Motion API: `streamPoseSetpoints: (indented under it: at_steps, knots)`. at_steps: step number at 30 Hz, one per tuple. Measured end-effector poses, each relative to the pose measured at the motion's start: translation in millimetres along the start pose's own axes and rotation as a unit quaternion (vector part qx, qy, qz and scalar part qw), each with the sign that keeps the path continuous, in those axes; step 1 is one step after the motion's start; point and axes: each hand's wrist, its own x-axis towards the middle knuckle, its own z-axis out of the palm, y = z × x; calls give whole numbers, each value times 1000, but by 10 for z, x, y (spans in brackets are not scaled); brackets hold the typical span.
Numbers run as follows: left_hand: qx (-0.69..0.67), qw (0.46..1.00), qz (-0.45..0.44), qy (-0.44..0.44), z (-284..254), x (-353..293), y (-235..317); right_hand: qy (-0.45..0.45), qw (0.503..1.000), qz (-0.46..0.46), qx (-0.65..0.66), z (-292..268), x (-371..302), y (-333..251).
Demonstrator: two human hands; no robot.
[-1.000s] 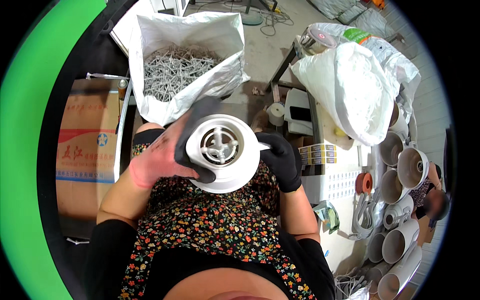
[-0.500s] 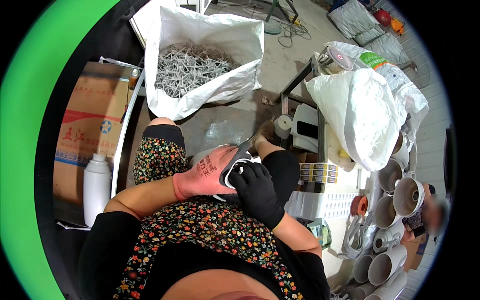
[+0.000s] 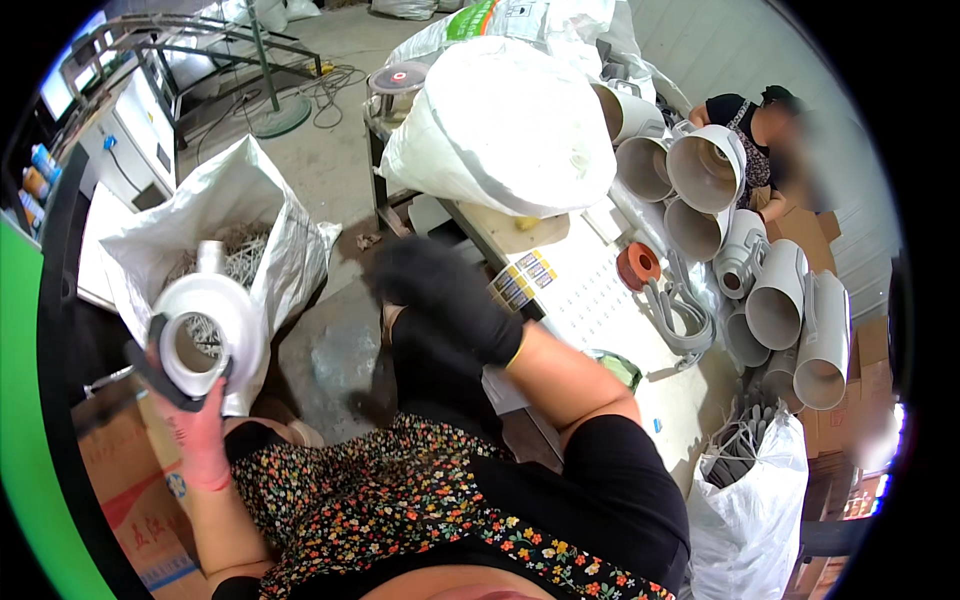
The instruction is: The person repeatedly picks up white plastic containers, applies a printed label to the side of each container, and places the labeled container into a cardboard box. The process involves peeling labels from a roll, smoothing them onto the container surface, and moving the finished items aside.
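At the left, my left hand (image 3: 192, 420), in a pink and dark grey glove, grips a white plastic part (image 3: 240, 320) by its near rim. This part has a wide round opening towards me and a short spout at its far end. It is held in front of the white sack (image 3: 292, 225), which stands open with thin grey plastic pieces (image 3: 247, 258) inside. My right hand (image 3: 440, 295), in a black glove, hangs above my knee beside the table's near corner. Motion smears its fingers, so what they hold, if anything, cannot be made out.
The table (image 3: 675, 415) carries a full white bag (image 3: 510, 130), a red-brown tape roll (image 3: 638, 266), curved grey handles (image 3: 680, 315) and stacked grey cylindrical housings (image 3: 775, 290). Beyond these a person (image 3: 750, 135) works. A sack of grey strips (image 3: 750, 480) stands at right; a cardboard box (image 3: 135, 500) lies lower left.
My view has turned to the right. My hands, together over my lap before, are now apart: the left has gone left with the white part, the right has moved towards the table.
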Motion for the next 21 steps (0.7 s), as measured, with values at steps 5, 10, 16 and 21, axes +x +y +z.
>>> streamPoseSetpoints:
  at_steps: [5,10,16,21]
  knots:
    - [137,985,99,-20,-197,492,-156,52,942,225,-242,-851,-252,1971]
    - [59,998,26,-29,-131,508,-351,-143,887,191,-396,-1015,-270,2564]
    - [38,990,-39,-133,-29,212,-294,-47,910,193,-365,-1393,-274,2644]
    - [-42,959,-134,-247,136,-229,117,35,987,152,-36,-706,105,1376]
